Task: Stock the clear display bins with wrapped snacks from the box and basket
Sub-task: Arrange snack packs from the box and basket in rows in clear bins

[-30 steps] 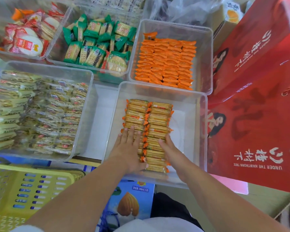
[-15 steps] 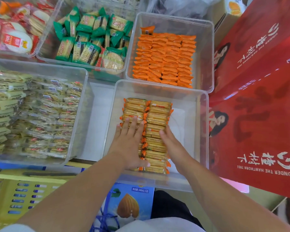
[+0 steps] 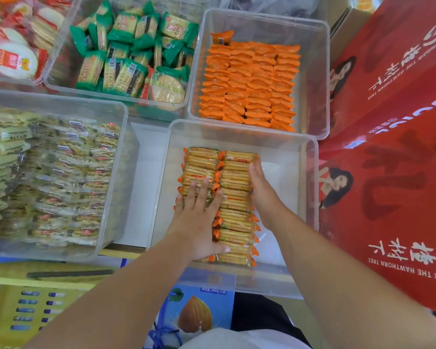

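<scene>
In the near clear bin (image 3: 310,187), our left hand (image 3: 199,222) lies spread flat on the cracker packs (image 3: 204,162); our right hand (image 3: 262,190), fingers straight, presses their right side.

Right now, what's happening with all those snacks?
A person is tidying two rows of orange-wrapped cracker packs in the nearest clear bin. The left hand lies flat on the left row, and the right hand presses against the right row's outer side. Much of this bin's floor is bare. The bin behind it is packed with orange packets.
</scene>
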